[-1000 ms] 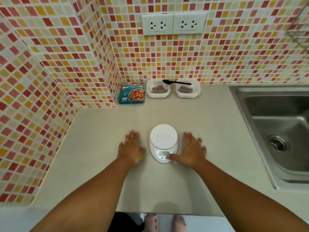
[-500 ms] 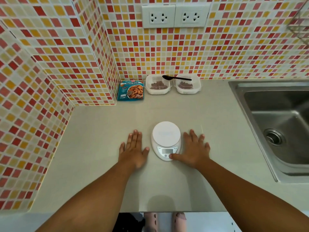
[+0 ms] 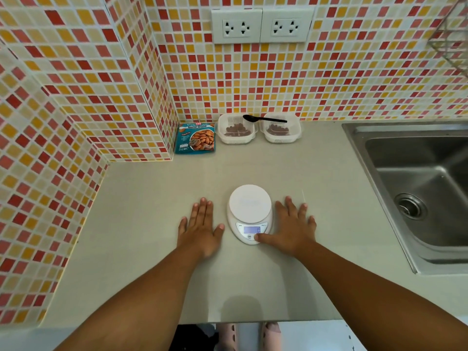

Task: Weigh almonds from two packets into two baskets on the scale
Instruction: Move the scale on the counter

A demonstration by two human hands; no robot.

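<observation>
Two baskets (image 3: pixel 236 129) (image 3: pixel 280 131), one packet (image 3: pixel 195 138), one scale (image 3: pixel 250 214).

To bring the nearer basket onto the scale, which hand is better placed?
Left, probably: the left hand lies flat and free, while the right hand has its thumb on the scale.

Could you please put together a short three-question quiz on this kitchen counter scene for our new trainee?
1. True or false: the scale has a basket standing on its platform.
2. What lies across the tops of the two baskets at the back wall?
A. a black spoon
B. a knife
C. a packet
3. Which part of the right hand touches the scale's button panel, and how does the left hand lie?

Key
1. False: the platform is bare.
2. A: the black spoon.
3. The thumb; the left hand lies flat on the counter, beside the scale and apart from it.
</observation>
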